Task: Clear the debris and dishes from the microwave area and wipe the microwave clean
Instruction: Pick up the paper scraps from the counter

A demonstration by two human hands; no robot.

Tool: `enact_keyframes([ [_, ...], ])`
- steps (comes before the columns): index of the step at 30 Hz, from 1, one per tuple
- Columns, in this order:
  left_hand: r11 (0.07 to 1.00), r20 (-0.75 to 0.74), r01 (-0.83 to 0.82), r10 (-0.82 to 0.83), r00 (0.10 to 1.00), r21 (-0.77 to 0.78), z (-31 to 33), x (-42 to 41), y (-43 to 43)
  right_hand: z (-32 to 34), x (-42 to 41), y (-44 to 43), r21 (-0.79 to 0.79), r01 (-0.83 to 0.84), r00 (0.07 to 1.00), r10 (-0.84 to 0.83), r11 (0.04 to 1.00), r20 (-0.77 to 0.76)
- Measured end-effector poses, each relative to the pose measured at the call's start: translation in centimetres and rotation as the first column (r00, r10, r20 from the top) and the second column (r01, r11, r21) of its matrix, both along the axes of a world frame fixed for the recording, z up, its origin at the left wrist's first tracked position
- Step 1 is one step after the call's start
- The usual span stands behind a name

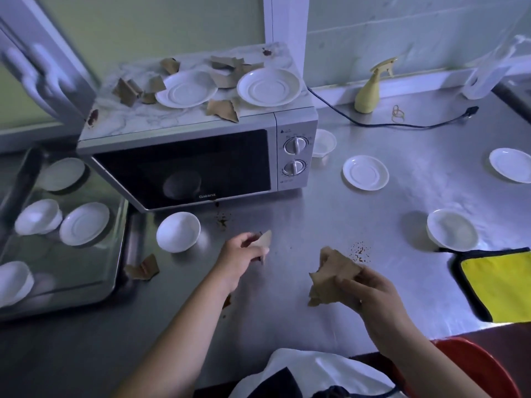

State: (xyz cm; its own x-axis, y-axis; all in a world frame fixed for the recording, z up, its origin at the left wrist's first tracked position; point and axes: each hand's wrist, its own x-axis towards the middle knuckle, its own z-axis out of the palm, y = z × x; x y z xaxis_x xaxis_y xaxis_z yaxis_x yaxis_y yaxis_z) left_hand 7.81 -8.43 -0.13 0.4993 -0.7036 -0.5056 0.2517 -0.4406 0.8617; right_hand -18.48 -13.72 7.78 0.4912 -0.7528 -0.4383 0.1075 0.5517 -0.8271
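Fingers (261, 250) of the left hand (240, 255) pinch 1 torn brown cardboard scrap (265, 239); the right hand (370, 291) clutches a crumpled cardboard wad (330, 278), both near the silver microwave (184, 168) bearing 2 white saucers (186, 89) (268, 87).

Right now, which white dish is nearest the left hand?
The white bowl on the counter in front of the microwave door, beside the left hand. The other dishes sit farther off: in the tray, atop the microwave, or to the right.

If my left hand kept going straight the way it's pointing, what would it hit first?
Most likely the microwave, near the lower right corner of its front, below the knobs. Only bare steel counter seems to lie between, though depth is hard to judge. The left hand holds a cardboard scrap.
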Motion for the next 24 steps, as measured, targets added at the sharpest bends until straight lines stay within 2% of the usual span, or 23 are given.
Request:
enact_keyframes([
  [3, 0.991, -0.204, -0.058, 0.033, 0.978, -0.121, 3.3, -2.2, 1.5, 0.0, 0.8, -0.6, -0.025, -0.125, 0.987, 0.127, 0.992, 0.095],
  [9, 0.969, -0.411, -0.11, 0.009, 0.912, -0.223, 7.5, -5.2, 3.2, -0.2, 2.2, -1.8, -0.032, -0.315, 0.944, 0.316, 0.949, 0.096],
  [13, 0.975, -0.337, -0.067, -0.008, 0.941, -0.211, 8.4, -6.5, 4.3, -0.8, 3.0, -2.3, 0.033, -0.368, 0.926, 0.363, 0.929, 0.101],
  [17, 0.978, -0.327, -0.139, 0.082, 0.942, -0.156, 8.2, -7.9, 5.2, -1.1, 3.4, -2.4, 0.014, -0.451, 0.888, 0.447, 0.892, 0.11],
  [24, 0.959, -0.292, -0.247, 0.198, 0.936, -0.141, 8.3, -10.2, 5.5, -1.5, 3.4, -3.0, -0.009, -0.465, 0.88, 0.463, 0.885, 0.108],
])
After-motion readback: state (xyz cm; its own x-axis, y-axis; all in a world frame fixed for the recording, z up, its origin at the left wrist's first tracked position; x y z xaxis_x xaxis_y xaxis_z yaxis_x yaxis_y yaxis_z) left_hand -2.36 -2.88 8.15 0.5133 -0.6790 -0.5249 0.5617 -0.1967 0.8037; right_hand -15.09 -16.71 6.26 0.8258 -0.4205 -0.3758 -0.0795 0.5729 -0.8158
